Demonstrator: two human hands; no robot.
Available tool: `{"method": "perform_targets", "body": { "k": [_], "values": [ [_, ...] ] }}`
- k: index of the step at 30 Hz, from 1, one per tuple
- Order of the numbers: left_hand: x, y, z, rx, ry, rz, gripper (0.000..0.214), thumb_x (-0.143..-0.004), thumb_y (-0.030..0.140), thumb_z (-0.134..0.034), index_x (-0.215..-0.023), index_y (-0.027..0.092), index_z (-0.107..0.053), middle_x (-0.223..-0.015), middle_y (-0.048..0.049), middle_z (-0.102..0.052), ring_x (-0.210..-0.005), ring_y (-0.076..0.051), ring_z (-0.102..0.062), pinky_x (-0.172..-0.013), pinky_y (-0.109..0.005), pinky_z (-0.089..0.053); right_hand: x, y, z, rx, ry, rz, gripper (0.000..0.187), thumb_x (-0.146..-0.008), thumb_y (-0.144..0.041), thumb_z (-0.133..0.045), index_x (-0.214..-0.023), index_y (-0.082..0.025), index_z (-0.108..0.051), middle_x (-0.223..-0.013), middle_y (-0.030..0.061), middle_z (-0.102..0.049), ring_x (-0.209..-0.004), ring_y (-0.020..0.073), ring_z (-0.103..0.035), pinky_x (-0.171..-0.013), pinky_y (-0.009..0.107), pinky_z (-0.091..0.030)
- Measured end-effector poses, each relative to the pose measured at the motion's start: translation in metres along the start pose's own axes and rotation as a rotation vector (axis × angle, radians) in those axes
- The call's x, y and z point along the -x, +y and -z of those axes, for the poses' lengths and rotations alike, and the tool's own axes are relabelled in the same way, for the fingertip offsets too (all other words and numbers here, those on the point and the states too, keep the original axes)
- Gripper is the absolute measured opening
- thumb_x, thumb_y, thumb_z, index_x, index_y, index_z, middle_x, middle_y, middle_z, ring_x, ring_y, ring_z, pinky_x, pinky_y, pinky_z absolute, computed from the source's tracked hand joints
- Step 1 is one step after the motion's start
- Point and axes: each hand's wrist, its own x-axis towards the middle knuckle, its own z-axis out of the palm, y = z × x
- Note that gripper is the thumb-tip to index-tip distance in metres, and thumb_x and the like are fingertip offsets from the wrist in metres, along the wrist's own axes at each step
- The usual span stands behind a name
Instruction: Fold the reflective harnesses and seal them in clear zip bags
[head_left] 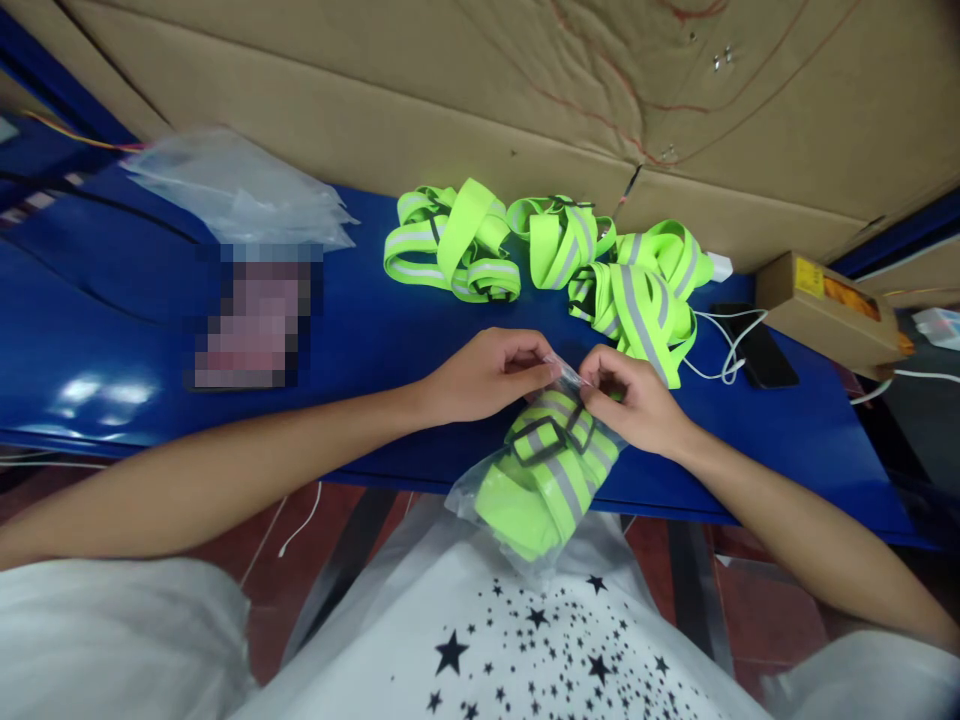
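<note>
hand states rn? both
Left hand: closed, thumb and fingers pinching the edge of the clear plastic bag.
Right hand: closed, pinching the same bag edge, nearby.

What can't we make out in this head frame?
All in the head view:
Mouth of the plastic bag: partly covered by the left hand and right hand pinching it.
Pixelated item: detail hidden by the mosaic.
White block: partly behind a neon strap bundle.
White-and-blue item: cut off by the right edge.
</note>
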Motion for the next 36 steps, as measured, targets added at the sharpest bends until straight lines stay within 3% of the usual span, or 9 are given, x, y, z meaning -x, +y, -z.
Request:
{"method": "perform_targets", "body": {
  "k": [19, 28, 36],
  "values": [
    [-0.0017, -0.0056, -0.008, -0.061, -0.043, -0.015, 0.025, -0.094, 0.036, -0.066, -0.094, 0.012, -0.072, -0.088, -0.0056, -0.076, -0.078, -0.016, -0.068, -0.071, -0.026, -0.05, -0.001, 0.0009, -0.0045, -0.015, -0.017, 0.008, 0.009, -0.087, -0.016, -0.06, -0.081, -0.02, -0.055, -0.066, -0.006, -0.051, -0.057, 0.0085, -0.046, -0.053, 0.021, -0.037],
    [0.0, -0.0029, -0.0044, 0.008, -0.027, 0.022, 0.026, -0.091, 0.039, -0.069, -0.095, 0.013, -0.071, -0.084, -0.0049, -0.074, -0.073, -0.016, -0.069, -0.062, -0.025, -0.057, -0.0005, 0.0012, -0.004, -0.014, -0.024, 0.002, 0.01, -0.088, -0.015, -0.059, -0.08, -0.02, -0.054, -0.065, -0.0058, -0.05, -0.057, 0.0086, -0.047, -0.051, 0.021, -0.037],
    [0.0018, -0.0019, -0.0057, -0.195, -0.021, -0.138, 0.021, -0.095, 0.032, -0.065, -0.086, 0.014, -0.07, -0.072, 0.0006, -0.068, -0.062, -0.009, -0.059, -0.056, -0.019, -0.044, 0.0016, 0.0038, -0.0061, -0.002, -0.019, 0.035, 0.009, -0.096, -0.028, -0.062, -0.091, -0.021, -0.058, -0.07, -0.0044, -0.053, -0.06, 0.0105, -0.05, -0.054, 0.024, -0.04]
  ]
}}
